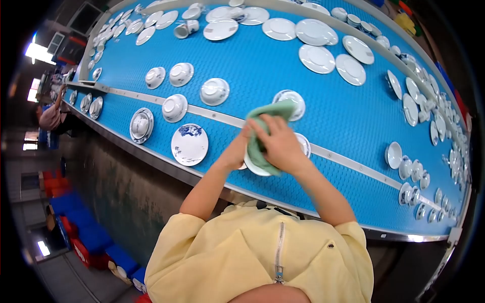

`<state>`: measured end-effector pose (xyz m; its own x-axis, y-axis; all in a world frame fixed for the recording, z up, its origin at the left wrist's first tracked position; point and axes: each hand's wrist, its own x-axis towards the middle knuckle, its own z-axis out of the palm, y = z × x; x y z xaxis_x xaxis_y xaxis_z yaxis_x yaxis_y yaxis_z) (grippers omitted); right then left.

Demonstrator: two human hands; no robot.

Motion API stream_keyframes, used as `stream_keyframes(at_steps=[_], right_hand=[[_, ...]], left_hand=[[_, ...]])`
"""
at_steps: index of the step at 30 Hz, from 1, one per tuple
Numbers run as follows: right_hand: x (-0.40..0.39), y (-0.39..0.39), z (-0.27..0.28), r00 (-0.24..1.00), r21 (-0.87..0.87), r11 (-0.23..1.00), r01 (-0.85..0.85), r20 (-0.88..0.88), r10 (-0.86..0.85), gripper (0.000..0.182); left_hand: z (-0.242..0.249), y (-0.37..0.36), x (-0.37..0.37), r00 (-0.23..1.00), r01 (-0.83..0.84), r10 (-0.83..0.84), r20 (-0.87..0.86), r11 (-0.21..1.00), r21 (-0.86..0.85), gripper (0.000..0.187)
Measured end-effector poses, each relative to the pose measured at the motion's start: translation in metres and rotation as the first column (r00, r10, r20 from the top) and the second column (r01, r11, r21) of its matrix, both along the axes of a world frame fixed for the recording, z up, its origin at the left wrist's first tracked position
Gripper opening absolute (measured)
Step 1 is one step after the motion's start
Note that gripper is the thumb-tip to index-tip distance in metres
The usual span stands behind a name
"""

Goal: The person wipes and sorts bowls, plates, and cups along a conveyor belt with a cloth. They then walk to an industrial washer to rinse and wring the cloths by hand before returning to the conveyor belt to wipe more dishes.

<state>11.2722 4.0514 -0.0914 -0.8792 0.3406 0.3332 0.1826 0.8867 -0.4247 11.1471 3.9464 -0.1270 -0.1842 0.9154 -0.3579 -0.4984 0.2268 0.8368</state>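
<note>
My right hand [281, 144] is closed on a folded green cloth [273, 109], pressing it against a white dish [251, 165] held over the near part of the blue surface. At that dish's left side, my left hand [237, 150] grips its edge, fingers wrapped partly behind the cloth. Most of the dish is hidden by the cloth and hands. Just beyond the cloth sits an upturned white bowl [297, 104] with a blue pattern. Left of my hands lies a white plate [190, 145] with blue decoration. Another white piece [303, 143] shows partly behind my right hand.
Several upturned bowls [214, 92] stand along the metal strip [222, 117] that divides the blue surface [237, 60]. White plates [317, 59] lie farther back, with small bowls [393, 154] at the right. A person [53, 117] stands at the far left. Blue and red crates [91, 227] line the floor.
</note>
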Motion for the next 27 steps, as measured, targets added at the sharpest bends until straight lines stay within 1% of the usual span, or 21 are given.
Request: stream_keyframes(at_steps=[2, 4, 5, 7, 8, 9, 10, 11, 12, 13, 15, 16, 17, 19, 20, 21, 22, 23, 25, 26, 27], right_hand=[[0.006, 0.005, -0.009, 0.996, -0.008, 0.999, -0.052, 0.072, 0.053, 0.049], [0.020, 0.018, -0.020, 0.960, -0.194, 0.979, -0.053, 0.260, 0.104, 0.036], [0.028, 0.019, -0.035, 0.961, -0.196, 0.979, -0.049, 0.259, 0.099, 0.036], [0.043, 0.019, -0.067, 0.977, -0.494, 0.851, 0.176, -0.020, -0.213, 0.025], [0.049, 0.016, -0.076, 0.938, -0.812, 0.533, 0.238, 0.049, -0.344, 0.024], [0.052, 0.009, -0.076, 0.944, -0.815, 0.534, 0.225, 0.048, -0.326, 0.024], [0.052, -0.002, -0.075, 0.885, -0.981, 0.082, 0.176, 0.122, -0.449, 0.025], [0.055, -0.011, -0.075, 0.819, -0.922, -0.384, 0.048, 0.256, -0.514, 0.027], [0.061, -0.016, -0.075, 0.854, -0.854, -0.517, -0.051, 0.230, -0.466, 0.030], [0.070, -0.010, -0.078, 0.860, -0.852, -0.521, -0.052, 0.227, -0.457, 0.030], [0.102, 0.022, -0.088, 0.851, -0.985, -0.034, 0.171, 0.165, -0.499, 0.027], [0.117, 0.040, -0.083, 0.871, -0.902, 0.417, 0.117, -0.108, -0.480, 0.026], [0.127, 0.055, -0.072, 0.873, -0.624, 0.780, 0.051, -0.352, -0.338, 0.026], [0.139, 0.063, -0.045, 0.895, -0.452, 0.891, 0.033, -0.383, -0.227, 0.026], [0.142, 0.065, -0.038, 0.907, -0.250, 0.968, 0.012, -0.404, -0.116, 0.026], [0.143, 0.062, -0.045, 0.904, -0.249, 0.969, 0.000, -0.414, -0.106, 0.026], [0.145, 0.050, -0.058, 0.833, -0.703, 0.711, -0.012, -0.401, -0.382, 0.026], [0.148, 0.038, -0.068, 0.763, -0.962, 0.259, -0.090, -0.233, -0.603, 0.026], [0.149, 0.009, -0.057, 0.852, -0.925, -0.380, 0.012, 0.208, -0.480, 0.030], [0.164, 0.011, -0.093, 0.958, -0.871, -0.455, 0.187, 0.265, -0.113, 0.031], [0.169, 0.002, -0.113, 0.975, -0.842, -0.521, 0.142, 0.209, -0.072, 0.036]], left_hand=[[-0.013, 0.005, 0.023, 0.992, 0.074, -0.073, -0.103, 0.997, 0.007, 0.077], [-0.005, 0.006, 0.045, 0.852, -0.104, 0.108, -0.513, 0.994, 0.038, 0.070], [-0.004, 0.008, 0.050, 0.851, -0.098, 0.103, -0.514, 0.994, 0.037, 0.070], [0.003, 0.012, 0.061, 0.801, -0.123, 0.096, -0.591, 0.992, -0.005, 0.067], [0.012, 0.015, 0.077, 0.789, -0.191, 0.220, -0.574, 0.975, 0.112, 0.063], [0.010, 0.021, 0.088, 0.783, -0.209, 0.234, -0.577, 0.972, 0.110, 0.063], [0.005, 0.026, 0.097, 0.496, -0.179, 0.381, -0.780, 0.924, 0.337, 0.062], [0.000, 0.031, 0.105, 0.147, -0.057, 0.521, -0.841, 0.853, 0.519, 0.061], [-0.008, 0.035, 0.110, 0.183, -0.033, 0.552, -0.814, 0.831, 0.556, 0.057], [-0.007, 0.034, 0.113, 0.173, -0.037, 0.550, -0.817, 0.833, 0.553, 0.057], [-0.004, 0.035, 0.120, 0.754, -0.158, 0.372, -0.541, 0.903, 0.400, 0.057], [0.017, 0.034, 0.121, 0.810, -0.086, 0.267, -0.522, 0.934, 0.346, 0.058], [0.016, 0.039, 0.125, 0.713, 0.035, 0.231, -0.662, 0.931, 0.363, 0.058], [0.021, 0.050, 0.155, 0.458, 0.051, 0.239, -0.856, 0.954, 0.294, 0.053], [0.014, 0.050, 0.166, 0.588, -0.006, 0.235, -0.774, 0.958, 0.287, 0.050], [0.013, 0.052, 0.179, 0.577, -0.013, 0.242, -0.780, 0.958, 0.288, 0.050], [0.011, 0.054, 0.192, 0.519, -0.084, 0.425, -0.742, 0.889, 0.450, 0.047], [0.010, 0.055, 0.200, 0.450, -0.143, 0.589, -0.671, 0.790, 0.596, 0.044], [0.006, 0.056, 0.194, 0.374, -0.214, 0.597, -0.710, 0.800, 0.560, 0.038], [-0.007, 0.051, 0.180, 0.395, -0.263, 0.572, -0.719, 0.820, 0.508, 0.038], [-0.008, 0.046, 0.168, 0.487, -0.442, 0.609, -0.626, 0.790, 0.425, 0.039]])
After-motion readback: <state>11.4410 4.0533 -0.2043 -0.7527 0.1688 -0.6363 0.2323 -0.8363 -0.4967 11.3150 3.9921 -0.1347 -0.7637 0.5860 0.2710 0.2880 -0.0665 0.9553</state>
